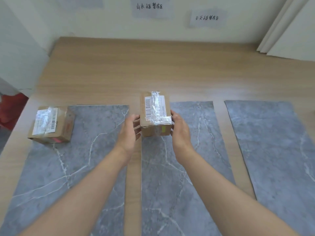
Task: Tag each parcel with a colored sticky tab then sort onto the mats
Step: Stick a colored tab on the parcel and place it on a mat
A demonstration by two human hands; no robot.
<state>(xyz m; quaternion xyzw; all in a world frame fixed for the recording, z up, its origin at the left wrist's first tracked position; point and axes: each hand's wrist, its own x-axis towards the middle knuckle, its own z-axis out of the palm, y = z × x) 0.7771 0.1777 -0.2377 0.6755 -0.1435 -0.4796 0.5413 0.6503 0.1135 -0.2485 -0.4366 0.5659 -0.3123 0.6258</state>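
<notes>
Left hand and right hand are wrapped around the yellow-tabbed parcel at the middle mat; sorting is in hand, and set-down is probably required next.

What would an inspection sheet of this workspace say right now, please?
Surface: wooden table with left mat, middle mat and right mat, all grey marbled.
Job's things: held parcel, yellow-green tab on its near face, at the middle mat's far end; second parcel, pink tab, on the left mat's far-left corner.
Clutter: red object beyond the table's left edge.
Hands: left hand and right hand grip the held parcel's sides.
Cables: nothing seen.
Surroundings: paper signs on the wall; white boards leaning far right.
</notes>
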